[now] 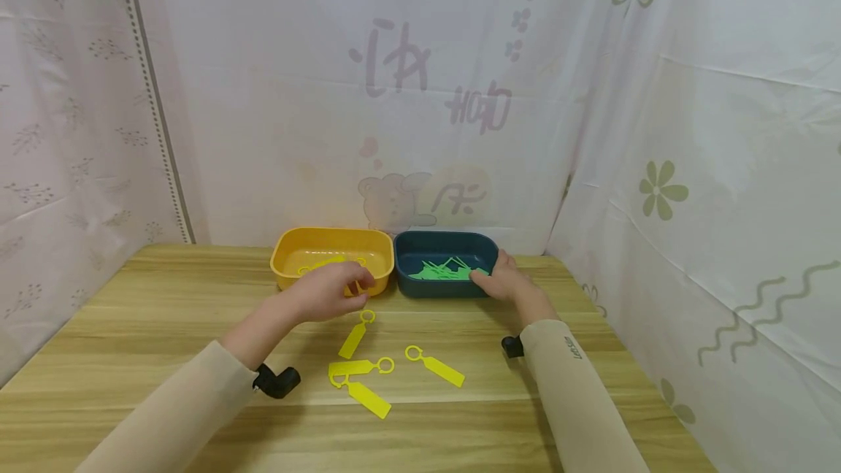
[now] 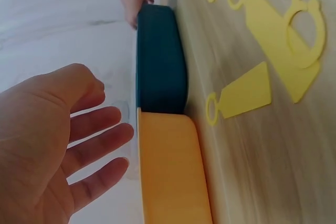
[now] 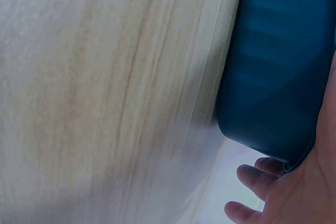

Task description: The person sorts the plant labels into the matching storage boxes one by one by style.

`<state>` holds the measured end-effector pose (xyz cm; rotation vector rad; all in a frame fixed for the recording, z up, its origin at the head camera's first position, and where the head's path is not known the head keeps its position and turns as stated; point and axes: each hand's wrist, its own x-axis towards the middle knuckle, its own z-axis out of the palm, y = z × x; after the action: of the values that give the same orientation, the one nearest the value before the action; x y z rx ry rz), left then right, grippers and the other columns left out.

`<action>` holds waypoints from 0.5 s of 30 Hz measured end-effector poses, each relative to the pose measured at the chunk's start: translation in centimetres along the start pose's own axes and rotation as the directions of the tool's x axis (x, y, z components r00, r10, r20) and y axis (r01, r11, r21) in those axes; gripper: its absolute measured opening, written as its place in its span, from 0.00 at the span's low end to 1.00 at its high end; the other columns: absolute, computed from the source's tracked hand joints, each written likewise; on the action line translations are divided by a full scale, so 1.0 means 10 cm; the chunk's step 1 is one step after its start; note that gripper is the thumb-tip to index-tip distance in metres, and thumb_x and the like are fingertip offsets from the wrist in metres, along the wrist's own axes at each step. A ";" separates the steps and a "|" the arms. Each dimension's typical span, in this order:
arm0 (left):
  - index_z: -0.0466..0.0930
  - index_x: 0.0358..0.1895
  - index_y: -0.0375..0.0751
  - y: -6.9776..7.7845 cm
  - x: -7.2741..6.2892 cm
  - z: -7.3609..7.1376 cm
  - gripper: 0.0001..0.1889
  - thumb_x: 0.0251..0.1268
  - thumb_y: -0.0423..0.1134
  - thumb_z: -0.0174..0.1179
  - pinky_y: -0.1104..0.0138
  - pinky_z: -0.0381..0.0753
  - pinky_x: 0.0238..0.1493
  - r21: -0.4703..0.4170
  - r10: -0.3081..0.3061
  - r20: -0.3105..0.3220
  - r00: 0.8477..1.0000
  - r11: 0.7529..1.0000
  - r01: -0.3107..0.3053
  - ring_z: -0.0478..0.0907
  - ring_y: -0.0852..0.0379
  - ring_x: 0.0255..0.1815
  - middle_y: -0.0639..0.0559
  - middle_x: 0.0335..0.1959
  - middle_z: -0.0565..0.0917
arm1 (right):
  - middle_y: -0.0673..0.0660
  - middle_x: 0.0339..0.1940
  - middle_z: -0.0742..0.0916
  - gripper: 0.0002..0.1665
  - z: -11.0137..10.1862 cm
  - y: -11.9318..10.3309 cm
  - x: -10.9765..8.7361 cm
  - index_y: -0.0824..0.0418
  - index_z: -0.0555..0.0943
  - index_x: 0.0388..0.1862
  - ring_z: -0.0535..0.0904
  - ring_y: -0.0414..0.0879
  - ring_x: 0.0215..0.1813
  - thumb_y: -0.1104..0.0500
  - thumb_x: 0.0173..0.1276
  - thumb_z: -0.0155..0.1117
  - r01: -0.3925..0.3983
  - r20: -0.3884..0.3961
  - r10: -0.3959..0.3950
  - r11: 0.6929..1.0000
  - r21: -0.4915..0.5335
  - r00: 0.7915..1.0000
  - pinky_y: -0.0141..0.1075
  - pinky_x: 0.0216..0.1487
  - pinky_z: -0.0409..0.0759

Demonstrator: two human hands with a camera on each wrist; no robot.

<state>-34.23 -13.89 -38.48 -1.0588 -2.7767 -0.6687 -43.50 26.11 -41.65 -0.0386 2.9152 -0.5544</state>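
Note:
My left hand (image 1: 331, 290) hovers at the front of the yellow bin (image 1: 279, 268), fingers loosely bent and holding nothing; the left wrist view shows the fingers (image 2: 100, 135) apart from the bin. Yellow ring-ended tags (image 1: 369, 398) lie on the table in front, two of them overlapping. More yellow tags (image 1: 328, 263) are inside the yellow bin. At the right end of the dark blue bin (image 1: 410, 287), my right hand (image 1: 509, 283) holds the rim, thumb over the inner side and fingers outside. Green strip-like pieces (image 1: 443, 268) lie in that bin.
Both bins stand side by side near the back of the wooden table (image 1: 197, 312). A patterned white curtain (image 1: 263, 130) hangs behind the table and along its sides. Black camera mounts (image 1: 277, 382) jut from both wrists.

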 end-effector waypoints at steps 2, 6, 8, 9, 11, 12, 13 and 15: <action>0.90 0.56 0.42 0.01 -0.01 0.03 0.11 0.76 0.38 0.70 0.59 0.89 0.56 0.006 0.010 0.019 1.000 1.000 -0.010 0.87 0.51 0.49 0.48 0.52 0.92 | 0.77 0.91 0.43 0.66 0.00 0.01 0.00 0.74 0.29 0.89 0.47 0.83 0.88 0.29 0.83 0.46 0.002 0.000 -0.002 1.000 -0.001 1.000 0.74 0.86 0.45; 0.90 0.56 0.44 0.04 -0.06 0.07 0.11 0.76 0.40 0.70 0.62 0.89 0.54 0.010 0.004 0.078 0.997 1.000 -0.005 0.87 0.52 0.49 0.50 0.52 0.91 | 0.78 0.91 0.43 0.66 0.00 0.02 0.01 0.74 0.29 0.89 0.47 0.84 0.87 0.29 0.83 0.45 0.004 0.004 -0.004 1.000 -0.008 1.000 0.74 0.86 0.46; 0.90 0.56 0.44 0.05 -0.08 0.09 0.11 0.75 0.40 0.70 0.62 0.89 0.53 0.008 0.010 0.109 0.994 1.000 -0.011 0.88 0.52 0.48 0.49 0.52 0.91 | 0.78 0.91 0.43 0.66 0.00 0.02 0.01 0.74 0.29 0.89 0.47 0.84 0.88 0.29 0.83 0.45 0.001 0.004 -0.001 1.000 -0.009 1.000 0.74 0.86 0.45; 0.90 0.56 0.44 0.06 -0.10 0.10 0.11 0.75 0.40 0.71 0.63 0.88 0.53 0.007 0.015 0.124 0.992 1.000 -0.016 0.88 0.52 0.48 0.49 0.53 0.91 | 0.78 0.91 0.43 0.66 0.00 0.02 0.01 0.74 0.29 0.89 0.46 0.83 0.88 0.29 0.83 0.45 0.001 0.004 -0.001 1.000 -0.010 1.000 0.74 0.86 0.45; 0.90 0.55 0.44 0.08 -0.13 0.12 0.11 0.74 0.39 0.71 0.64 0.88 0.51 -0.001 0.034 0.152 0.988 0.999 -0.034 0.88 0.51 0.48 0.48 0.53 0.92 | 0.78 0.91 0.43 0.66 0.00 0.02 0.02 0.75 0.29 0.89 0.46 0.82 0.88 0.29 0.83 0.45 0.000 0.005 0.000 1.000 -0.010 1.000 0.74 0.87 0.45; 0.90 0.54 0.43 0.08 -0.15 0.13 0.11 0.73 0.38 0.71 0.65 0.88 0.51 -0.005 0.047 0.167 0.985 0.999 -0.046 0.88 0.51 0.47 0.47 0.53 0.92 | 0.78 0.91 0.43 0.66 0.00 0.02 0.02 0.75 0.29 0.89 0.46 0.82 0.88 0.29 0.83 0.45 -0.001 0.004 0.001 1.000 -0.008 1.000 0.74 0.87 0.45; 0.90 0.54 0.43 0.09 -0.17 0.14 0.11 0.72 0.37 0.72 0.65 0.88 0.50 -0.017 0.061 0.182 0.981 0.998 -0.059 0.88 0.50 0.46 0.46 0.52 0.92 | 0.77 0.91 0.42 0.66 0.00 0.02 0.02 0.75 0.29 0.89 0.45 0.81 0.89 0.29 0.83 0.45 0.000 0.006 0.000 1.000 -0.007 1.000 0.74 0.87 0.45; 0.90 0.54 0.42 0.11 -0.20 0.16 0.12 0.70 0.38 0.73 0.67 0.86 0.48 -0.028 0.083 0.215 0.973 0.996 -0.079 0.87 0.51 0.45 0.47 0.51 0.91 | 0.77 0.91 0.42 0.66 0.00 0.02 0.02 0.75 0.29 0.89 0.44 0.80 0.89 0.29 0.83 0.46 0.000 0.010 0.000 1.000 -0.007 1.000 0.73 0.87 0.45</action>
<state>-31.93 -13.71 -40.02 -1.3153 -2.8913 -0.6055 -43.74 26.23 -41.77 -0.0427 2.9077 -0.5431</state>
